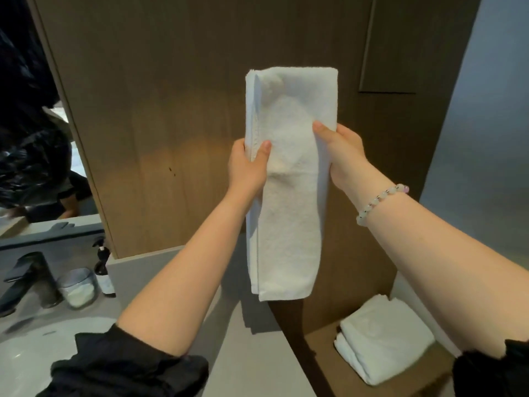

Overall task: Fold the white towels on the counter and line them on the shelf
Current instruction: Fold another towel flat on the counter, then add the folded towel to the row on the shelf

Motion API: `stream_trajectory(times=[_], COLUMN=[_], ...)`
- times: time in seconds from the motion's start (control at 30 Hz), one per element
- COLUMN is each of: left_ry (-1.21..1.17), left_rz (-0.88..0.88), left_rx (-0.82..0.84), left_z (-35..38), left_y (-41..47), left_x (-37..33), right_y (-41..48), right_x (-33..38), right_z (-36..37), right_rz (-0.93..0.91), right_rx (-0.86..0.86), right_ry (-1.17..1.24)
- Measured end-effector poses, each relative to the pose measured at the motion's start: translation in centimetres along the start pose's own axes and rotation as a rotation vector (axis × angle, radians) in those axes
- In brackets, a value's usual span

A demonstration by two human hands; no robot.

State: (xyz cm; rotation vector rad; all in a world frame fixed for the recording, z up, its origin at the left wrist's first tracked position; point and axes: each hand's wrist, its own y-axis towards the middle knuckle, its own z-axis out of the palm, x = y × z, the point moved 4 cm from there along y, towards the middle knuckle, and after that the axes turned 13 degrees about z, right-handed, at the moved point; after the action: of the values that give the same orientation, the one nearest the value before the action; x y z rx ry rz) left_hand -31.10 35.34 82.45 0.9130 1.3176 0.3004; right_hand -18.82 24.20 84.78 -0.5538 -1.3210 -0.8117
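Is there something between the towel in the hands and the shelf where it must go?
Nothing visible blocks it. The left hand and right hand hold the towel above the counter; the shelf lower right is open, holding folded towels.

Black left sleeve (128,365) and right sleeve (492,371), ruffled hems ending near the elbows; on the wrist of the right hand (340,150), a bracelet (380,200) of pale round beads, small metal spacers, one pink bead.

1. Behind the towel (289,181) the fingers of the left grip (247,167) and the right grip (340,151) are hidden; only thumbs show
2. The sink (25,356) is cut by the left and bottom edges
3. The label on the pump bottle (104,273) is too small to read
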Motion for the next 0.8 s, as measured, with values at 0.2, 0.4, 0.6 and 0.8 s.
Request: stream_trajectory(times=[0.2, 0.4, 0.6, 0.8], left_ry=[-0.058, -0.081, -0.110, -0.124], left_rz=[0.062, 0.144, 0.207, 0.231], left_rx=[0.061, 0.083, 0.053, -0.070], left_z=[4.2, 9.9, 19.1, 28.9], left_y=[0.1, 0.6, 0.3, -1.8], left_x=[-5.5, -11.2, -15.3, -18.8], right_y=[-3.0, -4.2, -3.0, -0.4], right_x=[4.7, 9.5, 13.3, 17.1], right_z=[-4.9, -10.8, -19.6, -29.3], right_rz=[-0.072, -0.143, -0.221, -0.309], right_rx=[-0.102, -0.109, -0.096, -0.084], right_ry=[0.055, 0.143, 0.192, 0.151])
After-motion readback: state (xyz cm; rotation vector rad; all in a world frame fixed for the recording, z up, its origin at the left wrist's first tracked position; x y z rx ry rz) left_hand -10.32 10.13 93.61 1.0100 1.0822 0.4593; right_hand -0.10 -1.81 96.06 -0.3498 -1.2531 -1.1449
